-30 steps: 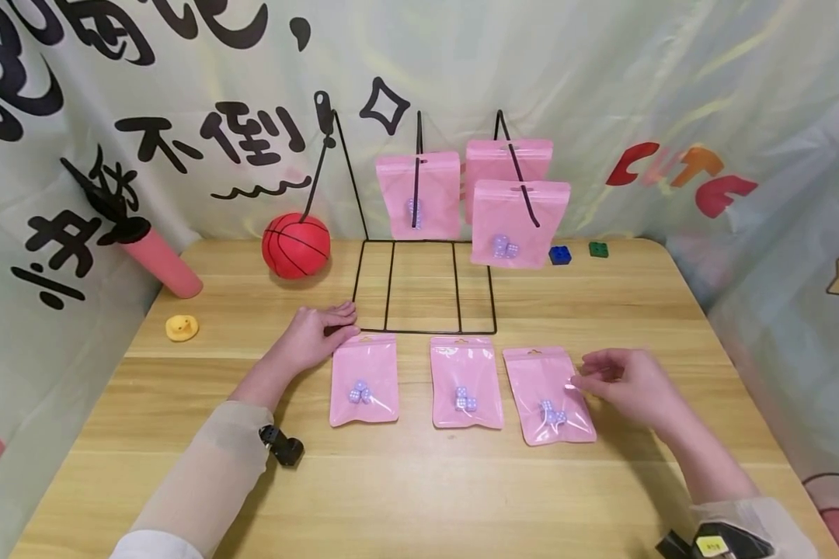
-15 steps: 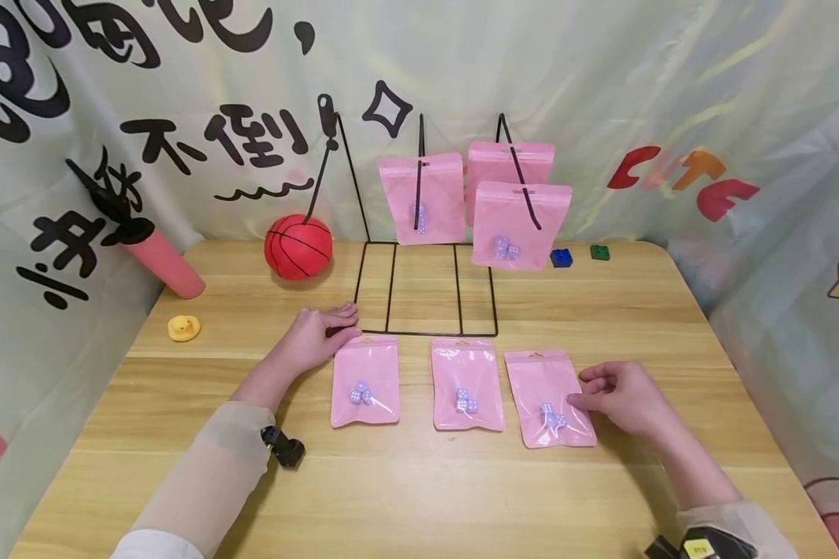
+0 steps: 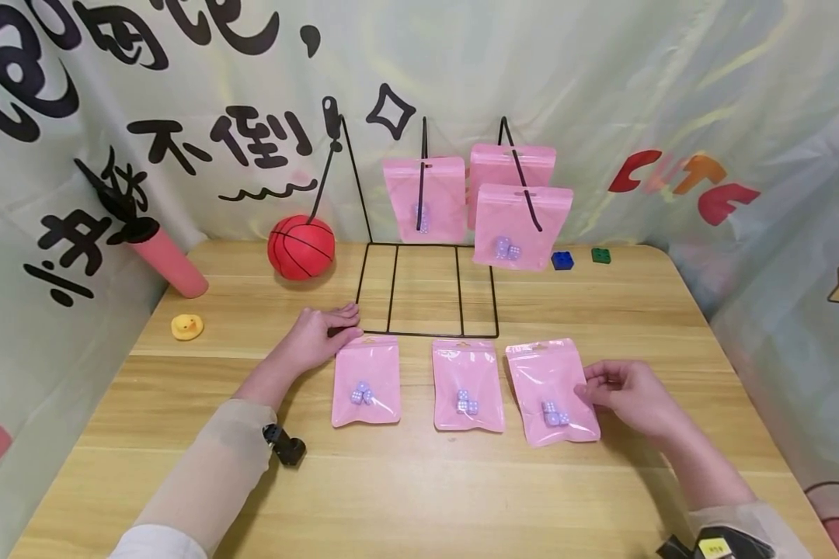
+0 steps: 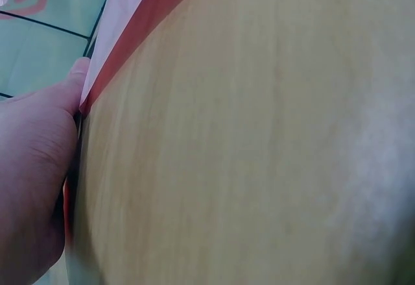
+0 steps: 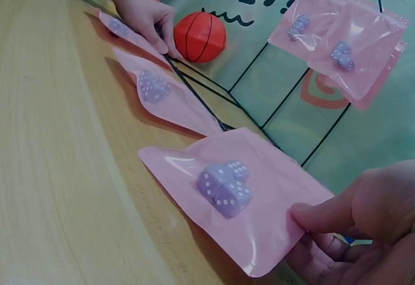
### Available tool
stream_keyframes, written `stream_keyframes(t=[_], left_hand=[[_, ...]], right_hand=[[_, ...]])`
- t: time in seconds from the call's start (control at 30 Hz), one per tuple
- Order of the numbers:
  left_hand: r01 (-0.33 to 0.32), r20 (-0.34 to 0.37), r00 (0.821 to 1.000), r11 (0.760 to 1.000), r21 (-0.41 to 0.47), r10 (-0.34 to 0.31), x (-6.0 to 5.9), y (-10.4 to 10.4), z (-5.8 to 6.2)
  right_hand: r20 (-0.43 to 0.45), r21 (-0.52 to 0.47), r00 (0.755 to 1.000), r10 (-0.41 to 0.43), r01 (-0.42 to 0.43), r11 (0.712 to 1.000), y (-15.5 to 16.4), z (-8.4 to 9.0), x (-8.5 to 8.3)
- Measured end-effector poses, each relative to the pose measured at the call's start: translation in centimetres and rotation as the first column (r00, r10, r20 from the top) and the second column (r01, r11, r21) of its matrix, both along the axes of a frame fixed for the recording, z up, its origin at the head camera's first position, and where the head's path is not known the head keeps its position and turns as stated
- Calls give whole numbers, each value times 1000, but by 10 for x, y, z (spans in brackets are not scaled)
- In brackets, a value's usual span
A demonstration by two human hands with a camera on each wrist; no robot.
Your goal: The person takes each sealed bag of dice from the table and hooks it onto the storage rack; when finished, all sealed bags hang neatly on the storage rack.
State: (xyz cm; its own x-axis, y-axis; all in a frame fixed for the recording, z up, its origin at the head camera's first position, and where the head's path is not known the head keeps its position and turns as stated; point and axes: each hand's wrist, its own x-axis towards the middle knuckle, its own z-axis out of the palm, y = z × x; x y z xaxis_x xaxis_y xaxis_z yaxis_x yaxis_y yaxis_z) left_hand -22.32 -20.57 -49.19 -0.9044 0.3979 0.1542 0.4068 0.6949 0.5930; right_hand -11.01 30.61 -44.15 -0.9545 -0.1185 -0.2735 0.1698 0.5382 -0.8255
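Left wrist view mostly blurred worktop (image 3: 419,489); three pink pouches (image 3: 467,385) lying, three hung; right hand (image 3: 629,394) pinches rightmost pouch (image 3: 551,390), left hand (image 3: 316,338) flat, relaxed on rack base (image 3: 425,290)

Bright, even light with soft shadows; the left wrist view blurs beside the hand (image 4: 29,187), and glare streaks the desk (image 4: 259,136).

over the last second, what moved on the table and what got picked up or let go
The right hand drew back toward the person and took hold of the rightmost pink bag by its right edge, thumb on top; the bag's far end shifted slightly and it now looks partly lifted off the table. The left hand stayed on the wire rack's base. The other two flat bags, the hanging bags and the ball did not move.
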Motion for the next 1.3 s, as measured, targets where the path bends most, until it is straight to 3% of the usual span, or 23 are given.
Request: stream_keyframes(t=[0.7, 1.3], left_hand=[[-16, 32, 999, 1000, -14, 16, 2, 1, 4], [-1, 11, 1000, 1000, 10, 1, 0, 0, 1]], right_hand=[[-109, -90, 992, 70, -80, 993, -3, 21, 9], [-258, -70, 962, 89, -111, 991, -24, 50, -2]])
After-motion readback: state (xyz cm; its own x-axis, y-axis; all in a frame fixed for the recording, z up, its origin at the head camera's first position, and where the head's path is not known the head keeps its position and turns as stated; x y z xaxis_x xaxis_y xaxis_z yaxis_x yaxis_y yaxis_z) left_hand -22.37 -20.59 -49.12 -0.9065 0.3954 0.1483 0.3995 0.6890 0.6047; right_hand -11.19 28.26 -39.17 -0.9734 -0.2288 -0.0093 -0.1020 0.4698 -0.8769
